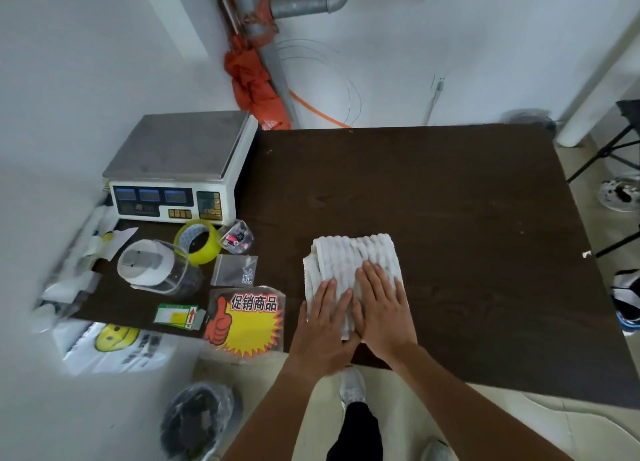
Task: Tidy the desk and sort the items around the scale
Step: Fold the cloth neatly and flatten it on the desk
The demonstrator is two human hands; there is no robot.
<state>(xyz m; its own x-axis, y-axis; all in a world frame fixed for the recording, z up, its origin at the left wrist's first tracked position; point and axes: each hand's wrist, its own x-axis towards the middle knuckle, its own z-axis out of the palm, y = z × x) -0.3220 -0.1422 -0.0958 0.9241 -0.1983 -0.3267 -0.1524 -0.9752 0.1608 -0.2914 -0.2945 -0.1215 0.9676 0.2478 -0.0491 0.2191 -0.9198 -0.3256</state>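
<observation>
Both hands are lying flat, fingers straight, grasping nothing: left hand [325,318] and right hand [382,308] are pressing the folded white cloth [349,260] onto the table [467,218], right of the scale [180,170].

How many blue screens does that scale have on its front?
3 blue screens in a row on the scale front panel: left, middle, right. None seems hidden.

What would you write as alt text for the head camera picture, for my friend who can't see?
A left hand and a right hand press flat on a folded white cloth on a dark desk. To the left sit a scale, yellow tape, a clear jar, a small bag and a sale sign.
</observation>
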